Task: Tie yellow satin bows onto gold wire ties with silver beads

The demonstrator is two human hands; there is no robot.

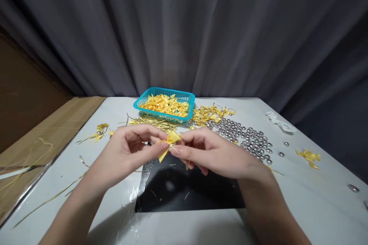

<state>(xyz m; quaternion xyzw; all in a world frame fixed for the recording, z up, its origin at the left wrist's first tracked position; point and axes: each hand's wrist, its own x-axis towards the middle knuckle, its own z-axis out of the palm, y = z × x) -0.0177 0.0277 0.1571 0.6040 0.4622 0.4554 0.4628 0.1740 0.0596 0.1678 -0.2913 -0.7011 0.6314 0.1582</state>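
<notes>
Between my two hands is a yellow ribbon bow (173,138), held above a black mat (189,195). My left hand (138,143) pinches the bow from its left side with thumb and forefinger, and one ribbon tail hangs below the thumb. From the other side, the thumb and fingers of my right hand (201,147) close on the bow's middle, where a small pale, shiny piece shows. What exactly lies under the right fingertips is hidden.
Beyond my hands stands a blue basket (188,93) of yellow bows. Gold twist ties (158,123) lie before it. To the right are bows with wire loops (212,114), many silver bell-like beads (244,134), loose bows (309,157) and crumpled white paper (278,121). Cardboard (57,122) borders the left.
</notes>
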